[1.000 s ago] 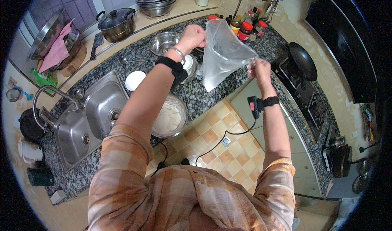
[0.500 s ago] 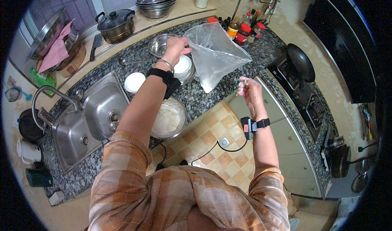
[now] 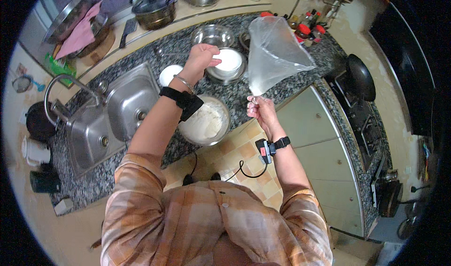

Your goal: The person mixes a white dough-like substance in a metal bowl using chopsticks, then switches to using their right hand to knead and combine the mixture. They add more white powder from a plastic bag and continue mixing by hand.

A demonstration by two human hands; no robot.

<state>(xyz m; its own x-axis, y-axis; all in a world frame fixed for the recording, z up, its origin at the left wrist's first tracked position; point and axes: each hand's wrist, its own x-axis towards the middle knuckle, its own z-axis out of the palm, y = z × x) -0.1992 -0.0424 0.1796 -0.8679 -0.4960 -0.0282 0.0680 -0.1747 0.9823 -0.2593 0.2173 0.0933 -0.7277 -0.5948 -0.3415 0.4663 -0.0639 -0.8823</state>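
Note:
My left hand [image 3: 199,64] is held over the counter with its fingers pinched together, beside a white bowl [image 3: 229,58] with white contents that sits on a metal bowl. Anything between those fingertips is hidden. My right hand [image 3: 263,111] is curled closed, with white powder on its fingers, right at the lower corner of a clear plastic bag [image 3: 277,50]. Whether it grips that corner I cannot tell. White stuff shows in the bag's tip. Below my left wrist stands a metal bowl [image 3: 224,136] holding pale flour or dough [image 3: 206,120]. A smaller white bowl [image 3: 170,75] is partly behind my wrist.
The double sink [image 3: 127,113] with its tap [image 3: 61,78] is at the left. An empty-looking metal bowl [image 3: 212,36] and a ladle [image 3: 171,53] lie behind my left hand. Red-lidded jars [image 3: 302,31] stand at the back. The stove with a black wok [image 3: 361,78] is at the right.
My right hand has moved left to the bag's lower corner. My left hand has come away from the bag's edge to beside the white bowl. The whole view has shifted.

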